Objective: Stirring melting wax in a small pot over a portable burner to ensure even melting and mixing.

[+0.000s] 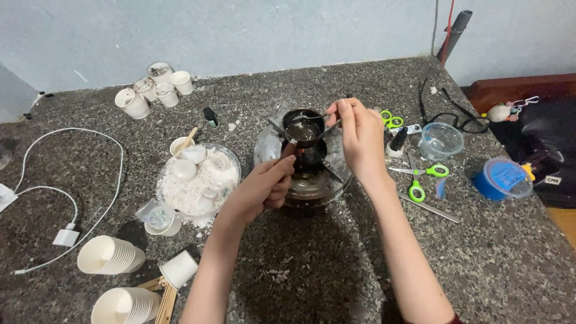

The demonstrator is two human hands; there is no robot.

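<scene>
1. Stacked paper cups (111,255), lying on their sides at the table (312,276) front left.
2. Left hand (264,186): grasps the handle of a small dark pot (303,127).
3. Right hand (360,135): pinches a thin stick (312,117) dipped into the pot.
4. Pot: held above a glass bowl (303,174), table centre.
5. Green scissors (420,177): right of the bowl.

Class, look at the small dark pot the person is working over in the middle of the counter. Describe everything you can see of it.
The small dark pot is round, looks like metal and stands upright above a clear glass bowl, resting on thin bars over something dark. It holds a dark, shiny liquid. The left hand grips it from the near side; the right hand holds a thin stirrer whose end reaches into it. Whether it has a handle cannot be told.
</scene>
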